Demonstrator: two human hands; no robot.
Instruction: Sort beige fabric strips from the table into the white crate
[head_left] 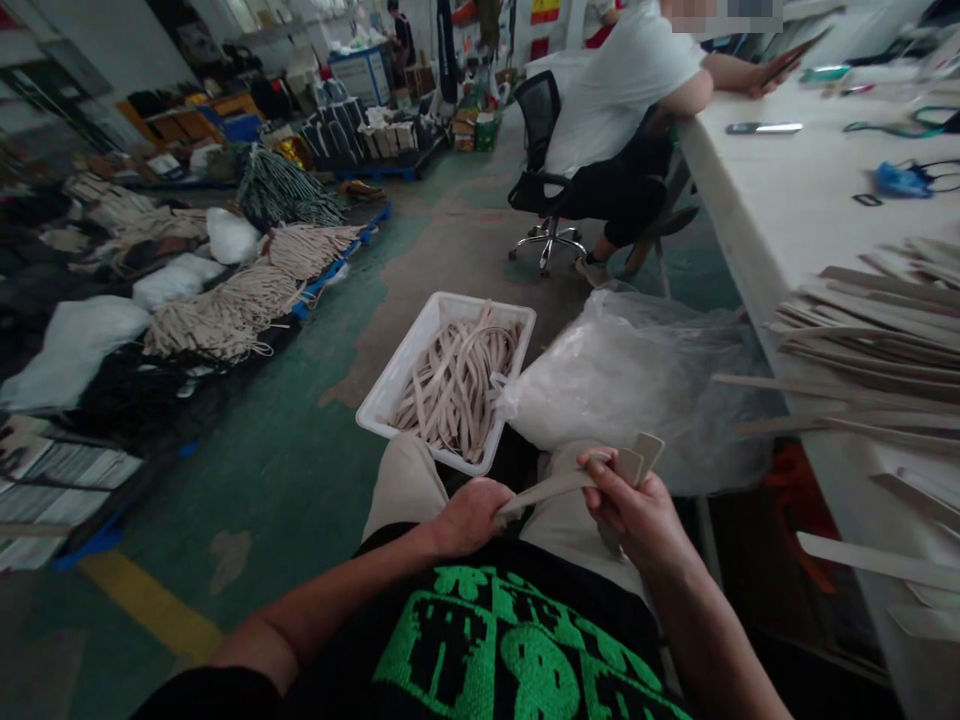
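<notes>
A flat beige strap (559,484) stretches between both of my hands, just above my lap. My left hand (471,515) is closed on its near end. My right hand (634,505) pinches the far end, where the strap folds over and two short tips stick up. Ahead of my knees a white plastic bin (397,375) holds several more looped beige straps (459,385).
A clear plastic bag (637,385) lies right of the bin. A white table (795,200) on the right carries a pile of straps (877,340), a phone and scissors. A seated person (622,90) leans on it. Bundles of cord (247,295) lie on the floor at left.
</notes>
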